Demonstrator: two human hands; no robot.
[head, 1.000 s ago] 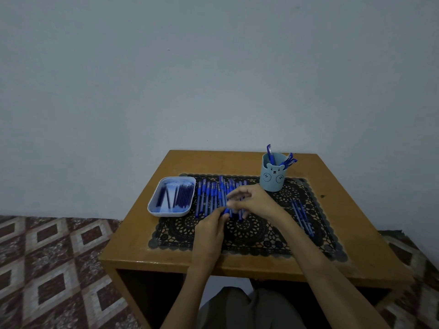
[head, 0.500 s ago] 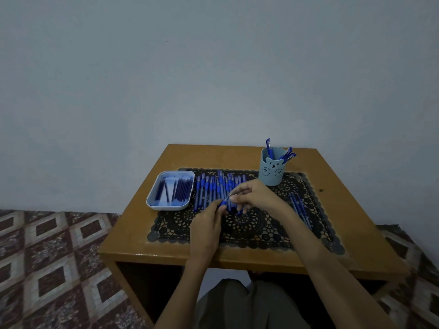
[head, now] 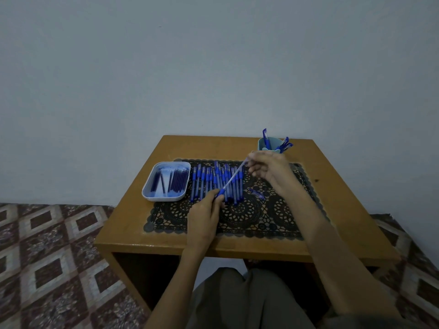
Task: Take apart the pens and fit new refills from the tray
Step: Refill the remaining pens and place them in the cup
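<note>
My left hand (head: 206, 211) pinches the blue grip end of a pen (head: 234, 176) just above the lace mat. The pen's clear barrel slants up to the right, where my right hand (head: 269, 170) pinches its far end. Under it, a row of several blue pens (head: 209, 184) lies side by side on the mat. A pale blue tray (head: 152, 194) with several dark refills stands to the left of that row. A loose blue pen piece (head: 257, 194) lies on the mat between my hands.
A blue bear-face cup (head: 262, 144) holding several pens stands at the back right, partly behind my right hand. The black lace mat (head: 249, 219) covers the middle of the small wooden table (head: 133, 219). A patterned floor lies on both sides; a wall stands behind.
My hands have drawn apart: the right hand rose up and to the right with the barrel end, while the left stayed low. The pen now spans the gap between them.
</note>
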